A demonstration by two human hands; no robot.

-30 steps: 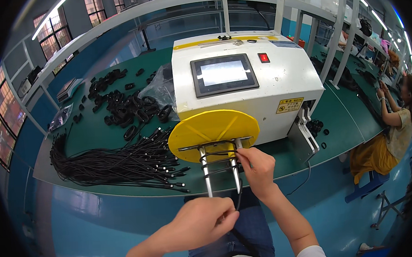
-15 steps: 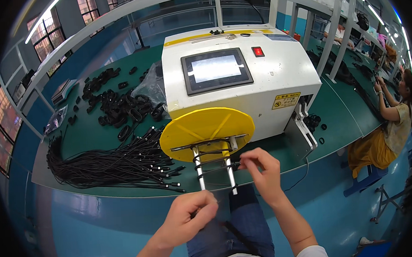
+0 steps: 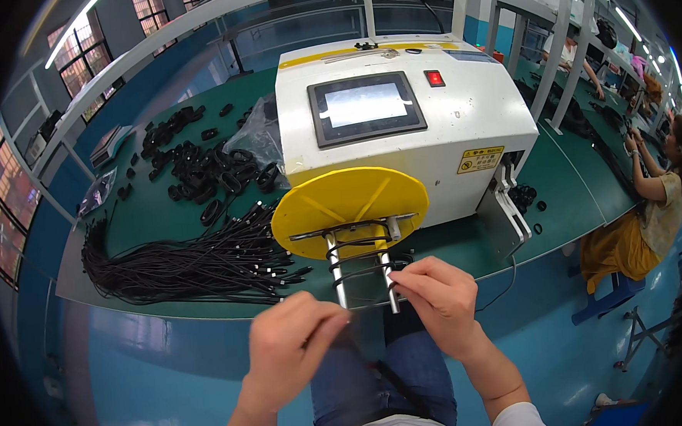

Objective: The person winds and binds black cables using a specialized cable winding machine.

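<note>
A black cable (image 3: 363, 272) is looped in several turns around two metal rods (image 3: 338, 279) that stick out toward me from a yellow disc (image 3: 310, 207). At the right rod, my right hand (image 3: 444, 300) is closed, its thumb and fingertips pinching the cable. My left hand (image 3: 290, 347), slightly smeared, is beside the tip of the left rod with thumb and forefinger pressed together. Whatever may be between those fingers is too small to make out. The disc is mounted on the front of a white machine (image 3: 445, 130) with a lit screen (image 3: 366, 107).
A bundle of black cables (image 3: 166, 257) lies on the green bench (image 3: 254, 102) left of the disc. Behind it are many black rings (image 3: 208, 170) and a clear plastic bag (image 3: 258, 132). A metal bracket (image 3: 503, 220) juts out at right; a seated co-worker (image 3: 653, 204) is farther right.
My left hand has risen and shifted slightly left, its fingers turning toward the rods. My right hand has moved a little lower, against the right rod. The view has shifted slightly.
</note>
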